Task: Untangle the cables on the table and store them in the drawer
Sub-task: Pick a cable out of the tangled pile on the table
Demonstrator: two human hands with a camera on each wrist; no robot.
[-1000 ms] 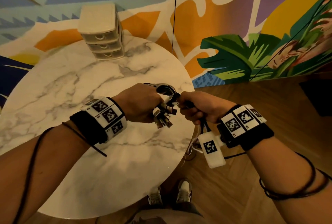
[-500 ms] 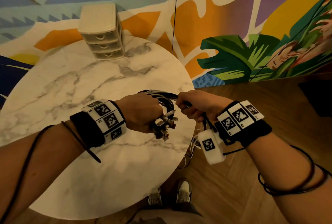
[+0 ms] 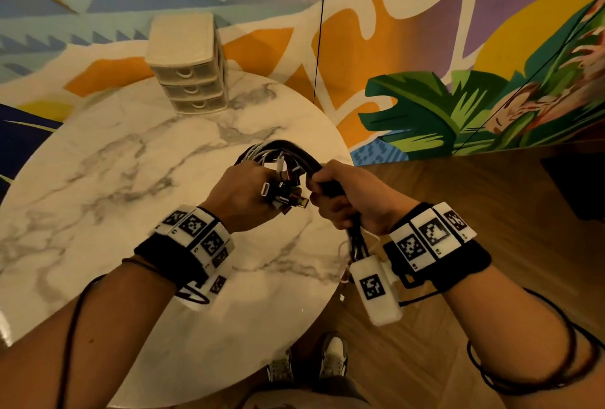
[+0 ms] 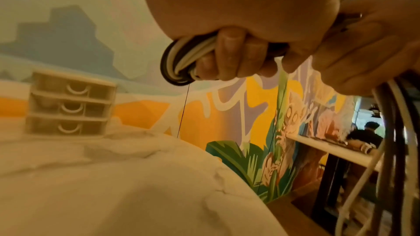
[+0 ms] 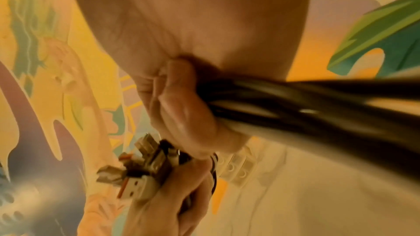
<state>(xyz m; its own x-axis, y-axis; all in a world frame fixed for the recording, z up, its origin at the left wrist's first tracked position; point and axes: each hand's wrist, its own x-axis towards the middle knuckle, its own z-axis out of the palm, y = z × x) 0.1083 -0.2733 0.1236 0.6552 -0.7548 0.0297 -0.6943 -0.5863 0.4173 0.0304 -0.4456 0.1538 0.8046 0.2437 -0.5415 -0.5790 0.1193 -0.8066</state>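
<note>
A bundle of black and white cables (image 3: 288, 154) arches between both hands above the right side of the marble table (image 3: 114, 179). My left hand (image 3: 244, 197) grips one end of it, where several USB plugs (image 3: 284, 197) stick out past the fist. My right hand (image 3: 340, 197) grips the other side, and loose cable ends (image 3: 357, 244) hang below it off the table edge. In the left wrist view my fingers (image 4: 229, 55) curl round the looped cables (image 4: 179, 60). The right wrist view shows dark cables (image 5: 318, 107) running out of my fist and the plugs (image 5: 141, 173).
A small beige three-drawer unit (image 3: 188, 63) stands at the far edge of the table, all drawers shut; it also shows as the drawer unit (image 4: 70, 103). A painted wall rises behind. Wooden floor (image 3: 491, 195) lies to the right, my shoes (image 3: 334, 354) below the table edge.
Both hands have moved up and away from me over the table with the bundle, and the cable loop between them has grown longer and arches further forward.
</note>
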